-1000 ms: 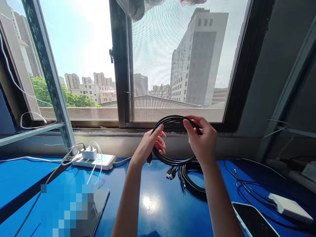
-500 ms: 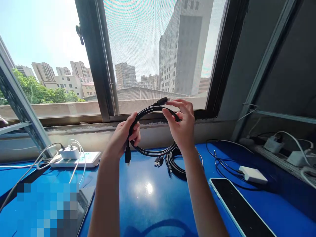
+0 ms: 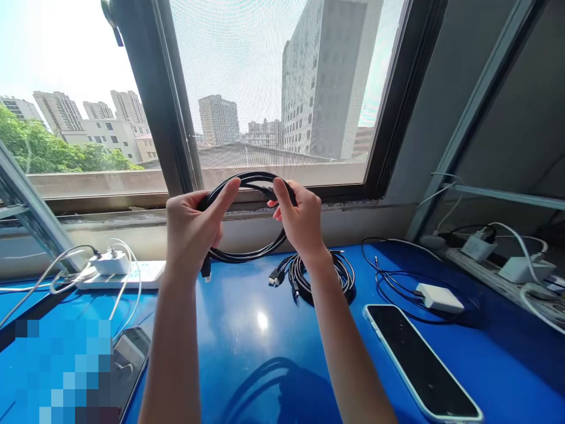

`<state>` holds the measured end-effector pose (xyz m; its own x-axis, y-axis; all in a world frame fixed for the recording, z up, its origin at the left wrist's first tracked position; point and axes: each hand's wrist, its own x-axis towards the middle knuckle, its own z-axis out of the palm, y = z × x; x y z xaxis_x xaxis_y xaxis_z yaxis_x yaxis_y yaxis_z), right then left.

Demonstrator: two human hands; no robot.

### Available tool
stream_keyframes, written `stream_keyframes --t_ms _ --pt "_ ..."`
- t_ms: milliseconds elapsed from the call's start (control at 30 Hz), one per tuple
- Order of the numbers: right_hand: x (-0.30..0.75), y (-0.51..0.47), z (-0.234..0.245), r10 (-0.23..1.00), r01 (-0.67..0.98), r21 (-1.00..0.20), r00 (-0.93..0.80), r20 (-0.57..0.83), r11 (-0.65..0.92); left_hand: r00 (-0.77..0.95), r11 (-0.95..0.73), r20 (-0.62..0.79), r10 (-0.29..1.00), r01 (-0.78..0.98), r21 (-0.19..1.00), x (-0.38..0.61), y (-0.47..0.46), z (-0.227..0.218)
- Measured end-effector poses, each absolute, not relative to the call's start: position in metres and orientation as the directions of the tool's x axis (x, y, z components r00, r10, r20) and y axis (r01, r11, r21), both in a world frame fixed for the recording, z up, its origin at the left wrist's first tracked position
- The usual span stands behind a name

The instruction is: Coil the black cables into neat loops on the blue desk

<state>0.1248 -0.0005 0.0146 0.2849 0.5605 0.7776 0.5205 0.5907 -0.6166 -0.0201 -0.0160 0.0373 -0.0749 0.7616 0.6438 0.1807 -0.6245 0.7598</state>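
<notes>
I hold a coiled black cable (image 3: 247, 254) up in front of the window, above the blue table (image 3: 265, 365). My left hand (image 3: 190, 227) grips the coil's left side, thumb laid over the top loop, and a black plug hangs below that hand. My right hand (image 3: 299, 219) pinches the top right of the coil with its fingers closed round the strands. A second coiled black cable (image 3: 324, 277) with its plugs lies on the table just behind my right wrist.
A white power strip (image 3: 119, 274) with a charger and white leads sits at the left. A phone (image 3: 419, 362) lies face up at the right, near a white adapter (image 3: 439, 297) with black wire. More chargers (image 3: 507, 265) rest on the right ledge. Another dark phone (image 3: 128, 359) lies lower left.
The view has turned right and down. My hands have drawn closer together on the coil, and the loose plug end that stuck up by my right fingers is tucked into the loop.
</notes>
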Motion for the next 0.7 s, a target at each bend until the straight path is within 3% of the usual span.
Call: stream_keyframes --t_ms 133,233,367,500,567,700 --pt "0.122 -0.011 0.019 0.600 0.475 -0.660 0.296 0.743 0.583 -0.166 -0.701 0.721 0.673 0.169 0.693 -0.022 -0.010 0.035" --pt "0.124 -0.018 0.023 0.704 0.354 -0.734 0.236 0.670 0.580 -0.155 -0.714 0.730 0.666 0.154 0.683 -0.026 -0.003 0.032" --pt "0.132 -0.023 0.029 0.873 0.134 -0.865 0.008 0.488 0.483 0.033 -0.624 0.623 0.781 0.086 0.777 -0.028 0.007 0.027" --pt "0.135 -0.023 0.033 0.923 -0.006 -0.935 -0.162 0.350 0.354 0.195 -0.498 0.491 0.849 -0.014 0.867 -0.026 0.013 0.025" --pt "0.133 -0.018 0.031 0.920 0.044 -0.924 -0.121 0.372 0.379 0.178 -0.464 0.460 0.870 -0.022 0.886 -0.024 0.015 0.024" --pt "0.125 -0.001 0.018 0.836 0.266 -0.857 0.224 0.500 0.441 0.022 -0.364 0.364 0.931 0.076 0.928 -0.021 0.025 0.016"
